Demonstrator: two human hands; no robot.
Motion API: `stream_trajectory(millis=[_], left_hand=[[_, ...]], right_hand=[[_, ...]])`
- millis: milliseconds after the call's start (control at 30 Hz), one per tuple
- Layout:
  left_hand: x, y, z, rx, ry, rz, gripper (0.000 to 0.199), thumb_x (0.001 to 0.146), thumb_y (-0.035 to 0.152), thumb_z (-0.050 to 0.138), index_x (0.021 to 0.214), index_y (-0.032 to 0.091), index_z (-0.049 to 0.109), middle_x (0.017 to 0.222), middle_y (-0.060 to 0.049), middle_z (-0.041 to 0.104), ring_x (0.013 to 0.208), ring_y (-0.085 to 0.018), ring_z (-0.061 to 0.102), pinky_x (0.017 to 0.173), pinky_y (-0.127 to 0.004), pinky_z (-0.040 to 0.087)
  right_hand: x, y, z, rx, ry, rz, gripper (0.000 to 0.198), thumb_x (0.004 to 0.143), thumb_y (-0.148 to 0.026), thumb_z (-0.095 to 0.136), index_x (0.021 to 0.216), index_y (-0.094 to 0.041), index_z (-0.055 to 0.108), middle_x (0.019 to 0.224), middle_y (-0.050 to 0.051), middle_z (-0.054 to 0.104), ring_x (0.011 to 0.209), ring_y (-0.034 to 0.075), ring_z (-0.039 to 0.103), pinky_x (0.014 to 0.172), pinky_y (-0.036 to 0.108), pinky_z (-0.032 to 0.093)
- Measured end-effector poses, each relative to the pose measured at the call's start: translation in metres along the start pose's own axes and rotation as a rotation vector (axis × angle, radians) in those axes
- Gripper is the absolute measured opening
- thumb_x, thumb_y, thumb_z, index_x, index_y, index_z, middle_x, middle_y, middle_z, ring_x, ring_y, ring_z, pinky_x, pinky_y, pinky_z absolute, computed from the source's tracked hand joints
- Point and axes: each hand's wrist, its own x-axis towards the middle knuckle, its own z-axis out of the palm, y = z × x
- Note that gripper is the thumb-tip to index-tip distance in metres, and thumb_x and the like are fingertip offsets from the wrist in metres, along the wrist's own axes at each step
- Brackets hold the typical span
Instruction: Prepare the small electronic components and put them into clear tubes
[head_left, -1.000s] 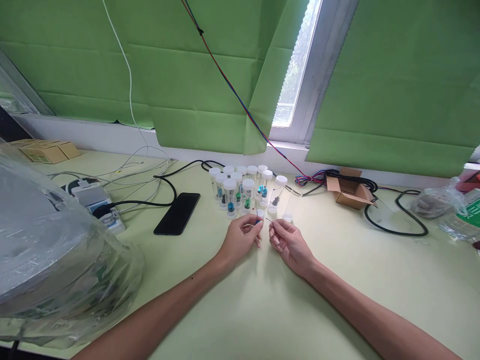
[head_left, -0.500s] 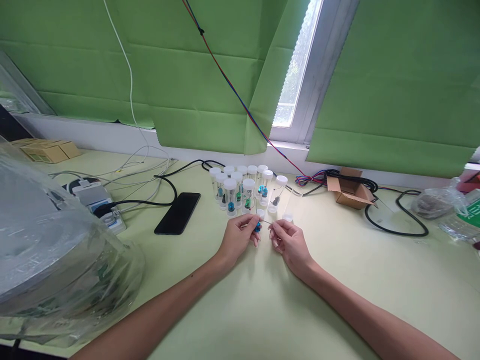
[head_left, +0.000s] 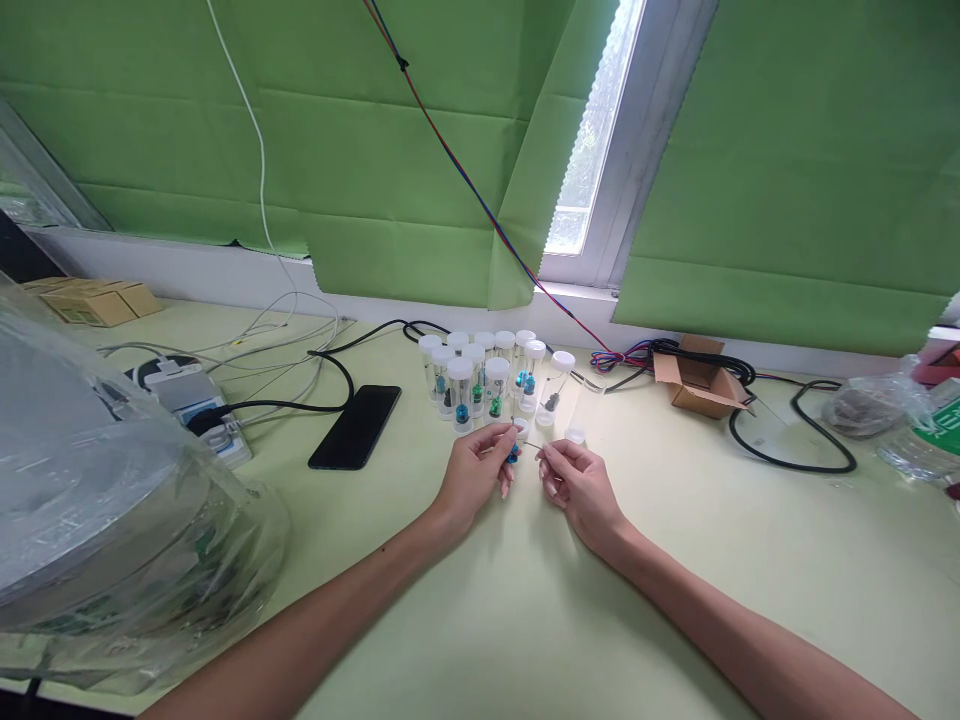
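Observation:
Between the thumb and fingers of my left hand [head_left: 478, 468] is a small blue piece [head_left: 514, 453] with thin wire-like ends. My right hand [head_left: 574, 478] pinches the end of a thin dark wire [head_left: 531, 444] that runs across to the left hand. Just beyond my fingers stand several clear tubes [head_left: 461, 398] with white caps, holding small blue, green or dark pieces. One tube with a dark grey piece [head_left: 553, 401] is a little apart on the right. A loose white cap [head_left: 575, 436] lies beyond my right hand; another white cap [head_left: 520, 427] shows behind my left fingertips.
A black phone [head_left: 355, 427] lies left of the tubes, near a power strip [head_left: 217, 430] with cables. At far left bulges a plastic-wrapped object [head_left: 135, 520]. An open cardboard box [head_left: 701, 385] and a black cable [head_left: 795, 466] are at right, with a plastic bottle [head_left: 919, 440] further over.
The blue piece in my left hand has shifted and tilted slightly, with a thin end now rising above my fingertips. My right hand has barely moved.

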Motion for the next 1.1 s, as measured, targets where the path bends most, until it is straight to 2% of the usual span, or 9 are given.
stream_trajectory(millis=[267, 600, 833, 1100], left_hand=[[0.0, -0.0007, -0.0013, -0.095, -0.037, -0.03, 0.039, 0.076, 0.051, 0.066, 0.09, 0.015, 0.068, 0.069, 0.001, 0.054, 0.044, -0.007, 0.048, 0.035, -0.02, 0.04], [-0.0016, 0.0008, -0.0002, -0.068, -0.068, -0.042, 0.034, 0.078, 0.051, 0.064, 0.078, 0.017, 0.062, 0.075, 0.002, 0.057, 0.04, -0.006, 0.049, 0.03, -0.019, 0.036], [-0.0015, 0.0004, -0.0008, -0.031, -0.043, -0.063, 0.032, 0.079, 0.048, 0.063, 0.082, 0.017, 0.064, 0.078, 0.001, 0.055, 0.037, -0.004, 0.046, 0.026, -0.018, 0.032], [-0.0008, -0.0011, -0.0014, -0.074, -0.034, -0.085, 0.035, 0.078, 0.048, 0.066, 0.097, 0.018, 0.065, 0.077, 0.002, 0.055, 0.037, -0.004, 0.045, 0.026, -0.018, 0.031]], right_hand=[[0.0, 0.0023, -0.0021, -0.009, -0.014, -0.006, 0.029, 0.073, -0.042, 0.075, 0.071, -0.016, 0.065, 0.056, -0.002, 0.054, 0.043, 0.006, 0.038, 0.038, 0.021, 0.02], [-0.0001, 0.0031, -0.0016, -0.037, -0.01, -0.02, 0.029, 0.074, -0.043, 0.074, 0.07, -0.016, 0.064, 0.055, -0.002, 0.054, 0.043, 0.006, 0.038, 0.037, 0.021, 0.023], [0.0003, 0.004, -0.002, -0.052, -0.019, -0.034, 0.028, 0.076, -0.042, 0.072, 0.071, -0.016, 0.064, 0.055, -0.002, 0.054, 0.042, 0.006, 0.038, 0.038, 0.02, 0.023], [-0.0006, 0.0039, -0.0026, -0.041, -0.024, -0.03, 0.028, 0.076, -0.041, 0.072, 0.072, -0.015, 0.064, 0.056, -0.002, 0.054, 0.042, 0.005, 0.038, 0.038, 0.02, 0.023]])
